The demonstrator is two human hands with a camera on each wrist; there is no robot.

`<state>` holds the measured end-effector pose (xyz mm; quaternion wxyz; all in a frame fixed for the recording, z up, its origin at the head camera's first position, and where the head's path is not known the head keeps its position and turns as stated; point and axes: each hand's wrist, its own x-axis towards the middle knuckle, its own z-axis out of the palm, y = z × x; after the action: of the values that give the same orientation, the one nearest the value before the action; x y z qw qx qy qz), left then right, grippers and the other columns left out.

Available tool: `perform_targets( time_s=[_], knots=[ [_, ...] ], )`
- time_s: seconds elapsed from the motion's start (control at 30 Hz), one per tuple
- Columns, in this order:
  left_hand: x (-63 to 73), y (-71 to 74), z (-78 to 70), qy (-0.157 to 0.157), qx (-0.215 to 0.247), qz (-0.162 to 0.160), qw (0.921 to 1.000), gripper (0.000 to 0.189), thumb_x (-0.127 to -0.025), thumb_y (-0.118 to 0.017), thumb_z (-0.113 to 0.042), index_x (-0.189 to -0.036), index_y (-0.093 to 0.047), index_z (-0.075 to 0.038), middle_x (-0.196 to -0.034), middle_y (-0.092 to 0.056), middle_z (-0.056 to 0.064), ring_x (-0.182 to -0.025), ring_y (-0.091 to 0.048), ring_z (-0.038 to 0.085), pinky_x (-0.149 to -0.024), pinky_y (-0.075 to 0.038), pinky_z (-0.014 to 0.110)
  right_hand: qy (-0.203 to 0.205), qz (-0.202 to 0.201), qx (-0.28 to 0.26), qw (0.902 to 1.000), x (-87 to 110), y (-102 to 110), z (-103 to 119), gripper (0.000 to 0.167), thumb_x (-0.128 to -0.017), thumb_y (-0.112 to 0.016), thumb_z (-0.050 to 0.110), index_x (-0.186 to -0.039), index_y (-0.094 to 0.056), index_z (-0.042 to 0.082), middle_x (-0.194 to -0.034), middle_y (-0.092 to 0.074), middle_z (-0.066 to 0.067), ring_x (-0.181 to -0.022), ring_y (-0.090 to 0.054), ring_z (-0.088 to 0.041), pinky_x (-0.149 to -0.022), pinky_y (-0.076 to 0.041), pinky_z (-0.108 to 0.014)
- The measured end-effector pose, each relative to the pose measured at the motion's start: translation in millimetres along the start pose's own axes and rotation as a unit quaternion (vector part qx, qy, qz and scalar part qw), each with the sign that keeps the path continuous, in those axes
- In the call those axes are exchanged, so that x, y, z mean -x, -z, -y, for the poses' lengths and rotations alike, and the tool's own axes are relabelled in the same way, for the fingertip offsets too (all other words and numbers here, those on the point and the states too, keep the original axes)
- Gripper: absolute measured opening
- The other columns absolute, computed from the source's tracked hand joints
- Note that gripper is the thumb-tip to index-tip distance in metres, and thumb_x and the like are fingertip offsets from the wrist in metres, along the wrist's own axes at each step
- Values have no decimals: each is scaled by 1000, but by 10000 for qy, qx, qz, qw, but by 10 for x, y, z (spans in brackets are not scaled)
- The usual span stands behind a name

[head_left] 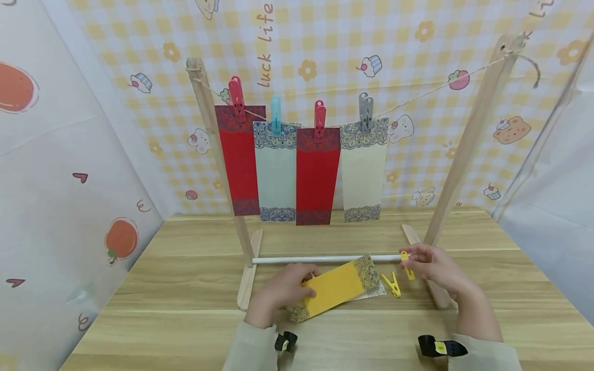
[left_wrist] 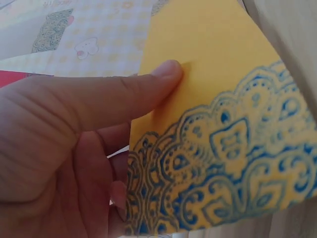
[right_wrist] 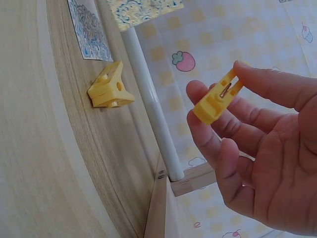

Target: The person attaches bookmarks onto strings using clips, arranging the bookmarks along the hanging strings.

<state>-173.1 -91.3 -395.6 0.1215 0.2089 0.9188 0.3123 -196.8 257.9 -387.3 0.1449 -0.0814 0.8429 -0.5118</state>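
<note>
My left hand (head_left: 291, 285) pinches a yellow card (head_left: 336, 289) with blue lace patterns at its ends, thumb on top and fingers beneath, as the left wrist view shows. Under that card a white patterned card (head_left: 375, 291) partly shows on the table. A yellow clothespin (right_wrist: 218, 103) is held between the thumb and fingers of my right hand (head_left: 438, 268), near the right post's foot. On the table between the yellow card and my right hand lies a second yellow clothespin (head_left: 392, 285).
A string (head_left: 431, 91) spans two wooden posts (head_left: 473, 134). Pegged on it hang two red cards (head_left: 318, 178), a pale blue card (head_left: 277, 178) and a cream card (head_left: 363, 178). A white rod (head_left: 320, 259) joins the posts low down.
</note>
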Motion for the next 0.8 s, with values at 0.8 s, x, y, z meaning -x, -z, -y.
perform_targets(
  time_s=[0.8],
  knots=[
    [-18,54,-95,-502,407,-195,9977,12,-92,-70,-11,-101,-67,-17,-97,-69,-4,-85,-57,9,-80,-50,28,763,-417,38,9962,50,16,164,43,-100,-59,16,-135,-48,-6,-95,-68,4,-83,-61,-4,-70,-49,-25]
  ],
)
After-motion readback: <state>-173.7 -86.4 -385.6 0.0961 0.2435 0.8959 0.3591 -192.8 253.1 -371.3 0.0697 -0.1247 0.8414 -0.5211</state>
